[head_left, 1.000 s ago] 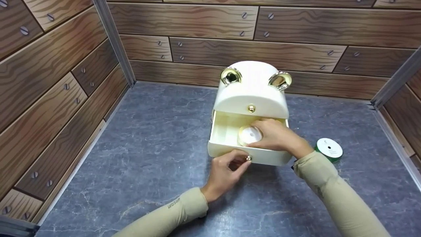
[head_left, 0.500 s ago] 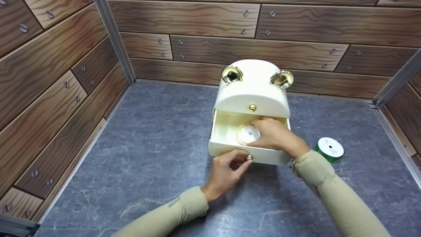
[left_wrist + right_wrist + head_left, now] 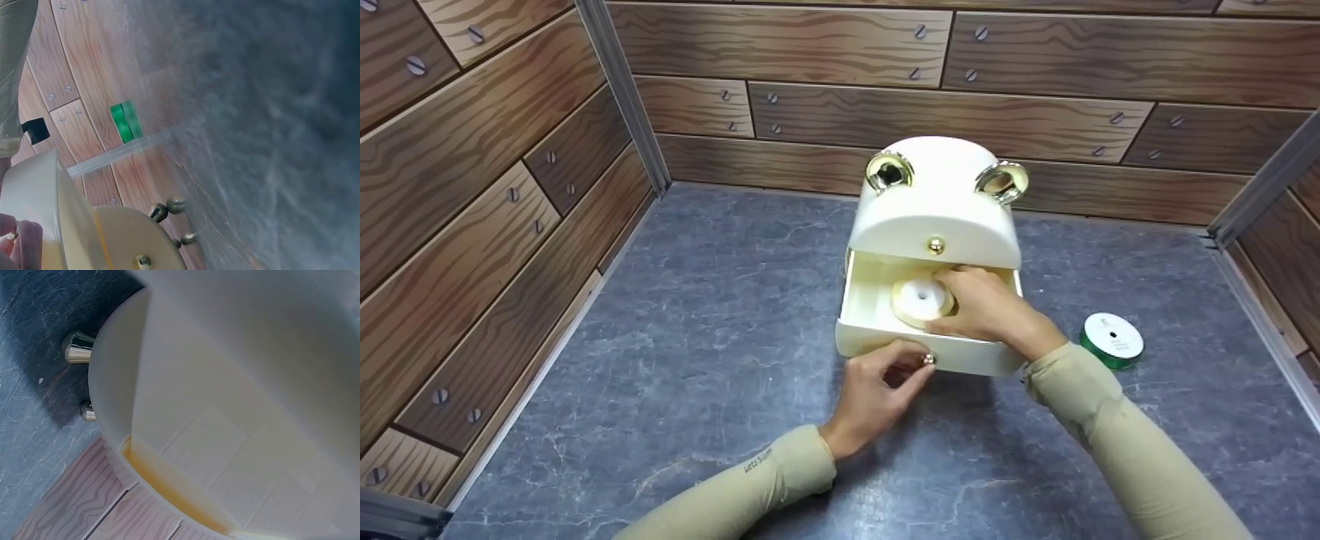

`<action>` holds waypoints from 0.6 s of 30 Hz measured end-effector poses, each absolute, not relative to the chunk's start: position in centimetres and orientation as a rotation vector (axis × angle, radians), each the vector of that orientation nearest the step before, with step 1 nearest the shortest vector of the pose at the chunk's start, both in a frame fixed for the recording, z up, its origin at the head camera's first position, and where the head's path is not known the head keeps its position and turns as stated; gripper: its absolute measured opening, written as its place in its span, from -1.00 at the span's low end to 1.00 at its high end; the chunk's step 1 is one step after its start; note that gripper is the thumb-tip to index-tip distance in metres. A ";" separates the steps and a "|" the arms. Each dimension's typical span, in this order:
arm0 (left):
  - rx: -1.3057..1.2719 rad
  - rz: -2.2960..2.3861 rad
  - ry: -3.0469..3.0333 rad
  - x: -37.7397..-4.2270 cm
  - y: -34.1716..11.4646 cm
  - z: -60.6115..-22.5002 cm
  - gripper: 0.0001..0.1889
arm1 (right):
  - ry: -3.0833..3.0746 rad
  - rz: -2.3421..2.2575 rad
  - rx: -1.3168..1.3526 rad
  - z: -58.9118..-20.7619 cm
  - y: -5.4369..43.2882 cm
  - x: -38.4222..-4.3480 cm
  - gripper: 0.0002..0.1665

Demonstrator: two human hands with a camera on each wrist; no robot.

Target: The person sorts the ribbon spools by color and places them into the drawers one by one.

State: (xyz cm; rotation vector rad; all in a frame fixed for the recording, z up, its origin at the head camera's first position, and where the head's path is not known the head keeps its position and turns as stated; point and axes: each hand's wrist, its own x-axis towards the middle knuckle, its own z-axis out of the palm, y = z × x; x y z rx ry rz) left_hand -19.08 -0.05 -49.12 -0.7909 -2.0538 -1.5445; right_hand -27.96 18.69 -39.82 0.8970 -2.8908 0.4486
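A white cabinet [image 3: 934, 191] with two gold, ear-like pieces on top has its lower drawer [image 3: 859, 341] pulled out. At the drawer front, my left hand [image 3: 874, 394] pinches the small gold knob [image 3: 928, 360]; its fingertips [image 3: 28, 242] show at the lower left of the left wrist view. My right hand [image 3: 986, 307] reaches into the drawer, thumb and fingers around the right side of a white spool of cream ribbon [image 3: 921, 300]. The spool lies face up inside. In the right wrist view the pale cabinet [image 3: 115, 377] fills most of the picture, and the hand is hidden.
A spool of green ribbon [image 3: 1112, 337] with a white face lies on the dark marbled tabletop [image 3: 720, 337], right of the cabinet. Another gold knob [image 3: 935, 245] sits on the upper front. Wood-patterned walls [image 3: 810, 112] stand behind and at both sides.
The cream ribbon spool has shifted a little left inside the drawer and now shows more of its right edge. Both hands have stayed nearly in place.
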 end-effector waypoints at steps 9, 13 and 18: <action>-0.783 -1.531 -2.049 -19.1 0.1 -49.1 -0.88 | -2.906 0.490 0.896 -39.5 18.8 -27.8 -0.49; -0.772 -1.515 -2.053 -19.0 0.1 -49.1 -0.87 | -2.905 0.490 0.911 -39.0 19.0 -27.6 -0.48; -0.770 -1.530 -2.057 -19.0 0.0 -49.0 -0.87 | -2.896 0.490 0.935 -38.0 19.4 -27.1 -0.58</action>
